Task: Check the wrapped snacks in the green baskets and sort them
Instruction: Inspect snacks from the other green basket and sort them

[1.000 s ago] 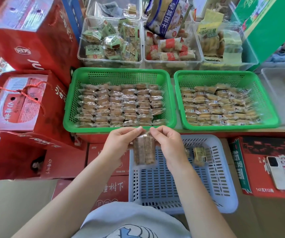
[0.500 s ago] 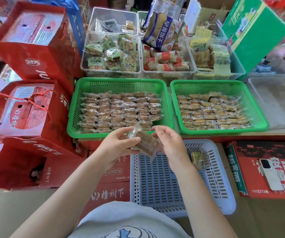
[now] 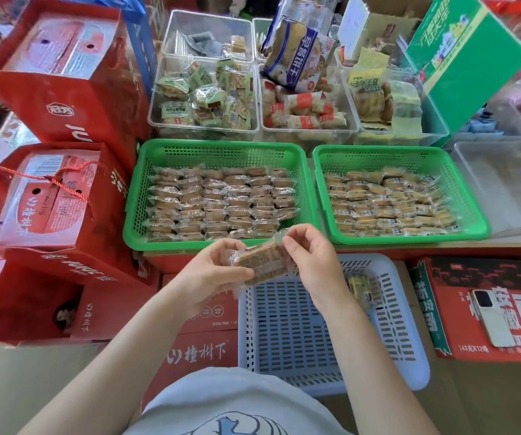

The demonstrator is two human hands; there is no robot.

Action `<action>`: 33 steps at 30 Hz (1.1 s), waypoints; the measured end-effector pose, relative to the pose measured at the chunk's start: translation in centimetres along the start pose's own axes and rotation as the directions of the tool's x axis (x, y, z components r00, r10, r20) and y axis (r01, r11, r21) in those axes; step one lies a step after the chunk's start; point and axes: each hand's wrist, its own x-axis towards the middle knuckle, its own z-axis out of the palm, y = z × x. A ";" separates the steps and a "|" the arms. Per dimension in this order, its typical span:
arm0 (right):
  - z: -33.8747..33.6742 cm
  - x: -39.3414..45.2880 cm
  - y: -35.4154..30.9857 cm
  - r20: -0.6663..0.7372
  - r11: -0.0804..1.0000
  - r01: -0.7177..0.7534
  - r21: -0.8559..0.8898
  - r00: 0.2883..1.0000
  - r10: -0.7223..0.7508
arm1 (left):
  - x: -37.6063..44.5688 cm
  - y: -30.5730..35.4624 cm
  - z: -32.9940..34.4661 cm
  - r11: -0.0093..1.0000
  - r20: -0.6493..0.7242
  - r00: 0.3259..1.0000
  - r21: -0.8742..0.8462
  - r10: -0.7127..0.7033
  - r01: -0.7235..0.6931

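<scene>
Pinched at both ends, 1 wrapped snack (image 3: 264, 260) is held between the left hand (image 3: 213, 271) and the right hand (image 3: 311, 262), fingers and thumbs closed on the clear film, over the near-left corner of a pale blue basket (image 3: 331, 324). Beyond the hands, 2 green baskets are seen: the left green basket (image 3: 221, 152) at 12 o'clock, packed in neat rows, and the right green basket (image 3: 400, 157) at 1 o'clock, filled more loosely. Red gift boxes (image 3: 55, 73) are stacked at 10 o'clock, and clear tubs (image 3: 204, 98) of other packets are ranged behind the baskets. A phone (image 3: 491, 318) is laid on a red carton at 3 o'clock. 1 yellow packet (image 3: 364, 288) lies in the pale blue basket, just beside the right wrist. Inspection appears to be the step in hand; it would be best done with the seams turned to the light and the film kept taut, the crumbly bar being left unsqueezed.
</scene>
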 end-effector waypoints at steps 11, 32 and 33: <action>0.2 0.5 0.0 0.222 0.972 0.159 -0.173 0.968 -0.119 | 1.8 1.4 1.4 0.962 0.041 0.997 0.270 -0.065 0.052; -6.0 9.2 2.0 0.002 0.819 0.109 -0.564 0.991 -0.131 | 12.3 -0.4 1.9 0.576 -0.185 0.928 0.817 0.324 -0.038; -6.5 9.9 2.2 -0.005 0.799 0.126 -0.588 0.987 -0.160 | 13.4 -1.1 1.5 0.405 -0.115 0.945 0.914 0.306 -0.020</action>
